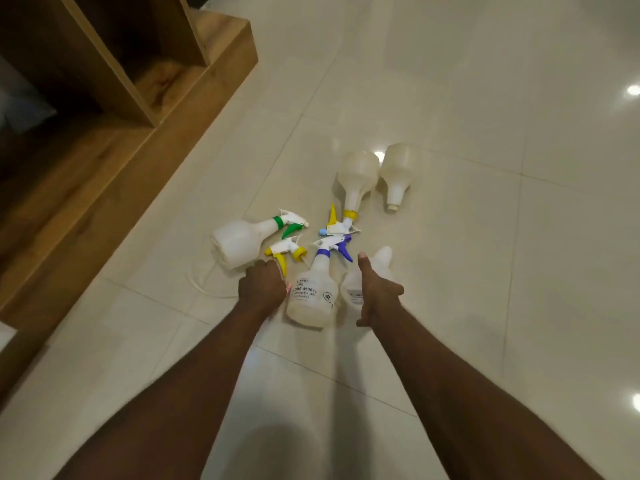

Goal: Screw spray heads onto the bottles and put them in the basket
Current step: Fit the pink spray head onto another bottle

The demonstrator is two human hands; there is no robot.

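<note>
Left hand (262, 284) closed on loose yellow spray head (285, 252), right hand (375, 292) spread over capless bottle (367, 275), floor (485, 237) tiled.

Glossy floor tiles (450, 81), translucent plastic bottles (360, 171), matt wood shelf (156, 74)

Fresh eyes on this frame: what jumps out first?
A cluster of translucent white plastic spray bottles lying on the glossy cream tile floor at centre, with colourful triggers: green-collared bottle at left, blue-collared printed bottle nearest, yellow-collared bottle behind. A headless bottle lies at the far right, and a loose yellow-and-white spray head sits by the left hand. The right hand rests on another bottle; wooden shelving fills the upper left.
</note>
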